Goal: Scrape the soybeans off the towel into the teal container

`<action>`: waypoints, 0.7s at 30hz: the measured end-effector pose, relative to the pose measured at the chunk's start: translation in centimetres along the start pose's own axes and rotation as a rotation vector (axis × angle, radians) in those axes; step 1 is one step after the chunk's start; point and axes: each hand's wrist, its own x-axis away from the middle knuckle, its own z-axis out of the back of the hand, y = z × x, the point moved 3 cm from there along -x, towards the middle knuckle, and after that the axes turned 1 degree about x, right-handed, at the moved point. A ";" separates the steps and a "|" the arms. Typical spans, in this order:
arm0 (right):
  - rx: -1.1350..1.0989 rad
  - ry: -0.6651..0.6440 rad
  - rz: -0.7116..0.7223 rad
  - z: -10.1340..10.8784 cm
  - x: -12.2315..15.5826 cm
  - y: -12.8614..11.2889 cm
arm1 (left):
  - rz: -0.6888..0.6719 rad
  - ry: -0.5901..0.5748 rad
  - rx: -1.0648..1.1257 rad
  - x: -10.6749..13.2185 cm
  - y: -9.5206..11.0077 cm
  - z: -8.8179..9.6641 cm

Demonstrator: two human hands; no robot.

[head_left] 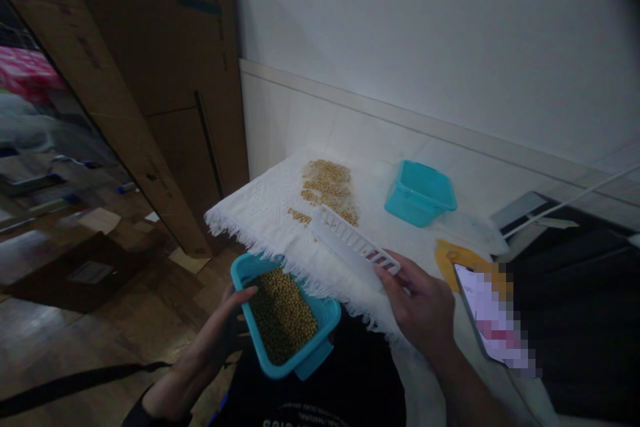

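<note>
Through the head camera, I look for writing first. The tall brown cardboard carton [190, 60] carries large blue-green strokes that are cut off at the top, plus small dark print too blurred for me to read. White lettering on the dark clothing [320, 407] runs upside down; one word may be "NATURAL", but the view is too dim for me to be sure. The phone [483, 310] at the right has a lit screen, partly pixelated.

I see the left hand [230, 320] gripping the left rim of a turquoise rectangular plastic basket [325, 312], thumb over the edge. It holds a mass of round tan beans [290, 313] and sits just below the fringed edge of a white textured cloth [265, 197]. The right hand [423, 303] is closed on one end of a long white slotted plastic tool [340, 237], whose far end overlaps the near edge of the loose tan beans [327, 177] spread on the cloth.

A second turquoise plastic basket [413, 203] stands to their right. An orange-yellow item [447, 255] lies partly under the phone, and a black bulky object [565, 320] crowds the right side. The carton blocks part of my view leftward.
</note>
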 end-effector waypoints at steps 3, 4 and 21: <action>-0.131 -0.013 -0.055 -1.5 -1.0 0.2 | 0.021 0.001 -0.007 0.0 0.0 -0.1; -0.187 -0.040 -0.062 -2.2 -1.2 -0.1 | 0.025 -0.002 -0.015 0.1 -0.1 -0.1; -0.075 0.041 -0.150 -0.5 -2.7 4.2 | 0.019 -0.054 0.021 -0.4 -0.5 0.5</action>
